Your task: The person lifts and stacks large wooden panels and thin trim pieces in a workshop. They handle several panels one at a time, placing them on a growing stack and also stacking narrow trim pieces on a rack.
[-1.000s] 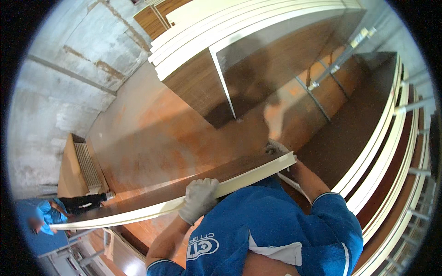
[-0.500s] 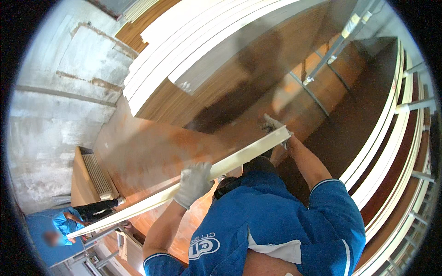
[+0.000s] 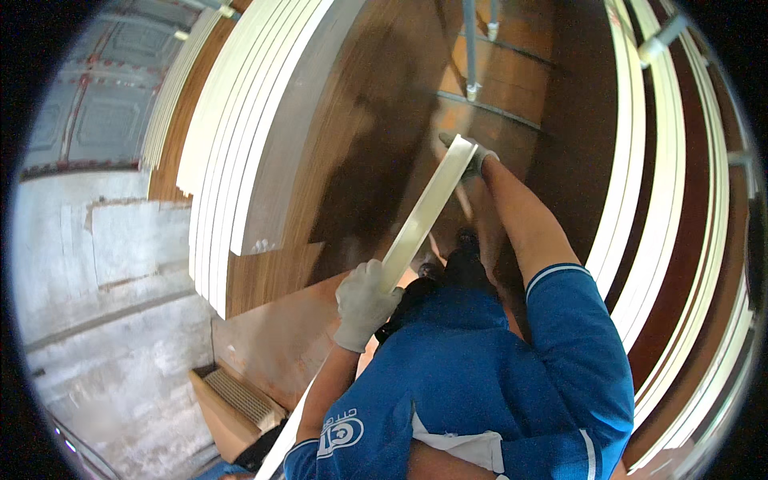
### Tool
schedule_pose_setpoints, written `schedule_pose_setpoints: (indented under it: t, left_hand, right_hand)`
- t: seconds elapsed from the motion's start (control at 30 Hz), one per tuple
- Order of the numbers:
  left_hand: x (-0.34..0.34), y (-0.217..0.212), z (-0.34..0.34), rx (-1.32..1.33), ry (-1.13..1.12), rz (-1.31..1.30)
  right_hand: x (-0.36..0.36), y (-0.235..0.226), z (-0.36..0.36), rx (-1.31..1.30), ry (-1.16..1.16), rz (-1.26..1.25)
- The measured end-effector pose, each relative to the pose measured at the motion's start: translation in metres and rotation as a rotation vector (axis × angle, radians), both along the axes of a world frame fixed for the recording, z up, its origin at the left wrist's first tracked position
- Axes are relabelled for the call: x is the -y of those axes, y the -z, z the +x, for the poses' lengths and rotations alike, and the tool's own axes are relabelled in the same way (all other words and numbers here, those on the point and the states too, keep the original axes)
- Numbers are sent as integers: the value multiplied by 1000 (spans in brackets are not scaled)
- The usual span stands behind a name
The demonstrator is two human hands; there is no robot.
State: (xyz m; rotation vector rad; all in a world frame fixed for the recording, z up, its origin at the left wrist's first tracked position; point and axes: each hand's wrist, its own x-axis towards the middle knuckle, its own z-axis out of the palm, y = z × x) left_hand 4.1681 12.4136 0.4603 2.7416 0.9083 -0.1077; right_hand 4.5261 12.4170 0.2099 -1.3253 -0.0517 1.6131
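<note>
A long, narrow cream board [image 3: 426, 210] runs slantwise across the front of my body, its far end raised toward the right. My left hand [image 3: 365, 306], in a pale work glove, is closed round it near my waist. Close to the board's far end, my gloved right hand [image 3: 474, 160] grips it, with fingertips showing past the other side. Behind my left arm the board continues toward the lower left, partly hidden by my arm and shirt.
Ahead to the left stand stacked brown panels with white edges [image 3: 264, 120]. Along my right, long white-edged boards [image 3: 628, 160] rest in a rack with metal posts [image 3: 662, 42]. A cardboard box [image 3: 228, 408] lies by the wall at lower left, with part of another person [image 3: 260, 448] beside it.
My view has turned to the right, so the panel stack now sits further left. The board points more steeply away from me, still in both hands. The other person is mostly out of view.
</note>
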Motion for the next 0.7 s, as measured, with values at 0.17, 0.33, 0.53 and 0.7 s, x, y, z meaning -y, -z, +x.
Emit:
schedule_pose_setpoints:
  t: [0.17, 0.33, 0.53, 0.7]
  left_hand:
    - [-3, 0, 16, 26, 39, -15]
    - [-19, -4, 16, 13, -7, -89]
    - [-41, -1, 23, -66, -135, -66]
    - [-41, -9, 46, -98, -304, 18]
  right_hand:
    - [35, -38, 22, 206, -50, -120]
    - [14, -65, 23, 125, -177, 2]
    - [-15, -73, 39, 1, -525, -58]
    - [-51, -38, 22, -160, -501, -86]
